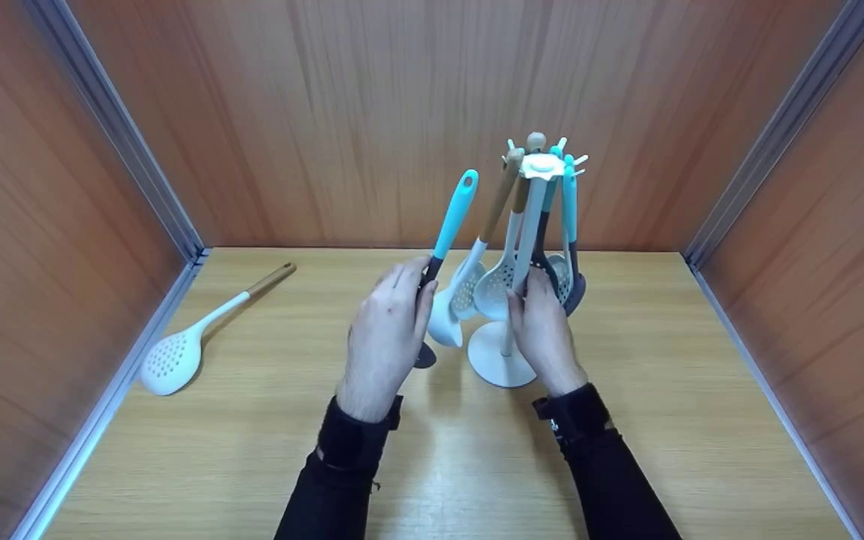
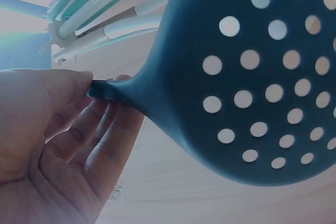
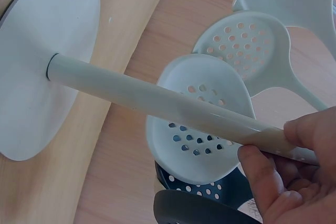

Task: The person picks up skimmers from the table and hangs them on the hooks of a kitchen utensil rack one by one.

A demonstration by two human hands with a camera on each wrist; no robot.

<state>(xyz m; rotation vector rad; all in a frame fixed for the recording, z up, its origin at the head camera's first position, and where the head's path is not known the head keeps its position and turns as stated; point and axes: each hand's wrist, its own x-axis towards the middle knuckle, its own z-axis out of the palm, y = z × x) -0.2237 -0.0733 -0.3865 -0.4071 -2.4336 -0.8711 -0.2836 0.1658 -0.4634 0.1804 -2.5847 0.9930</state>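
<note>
My left hand pinches a dark skimmer with a turquoise handle between thumb and fingers, just left of the utensil stand. Its round, holed head fills much of the left wrist view. With thumb and fingers, my right hand grips the white pole of the stand. From the stand's top ring hang several utensils, among them a white ladle with a wooden handle, a white skimmer and a dark ladle. The stand has a round white base.
Another white skimmer with a wooden handle lies at the left of the wooden table, its handle pointing toward the back. Wood panels enclose the table at the back, left and right.
</note>
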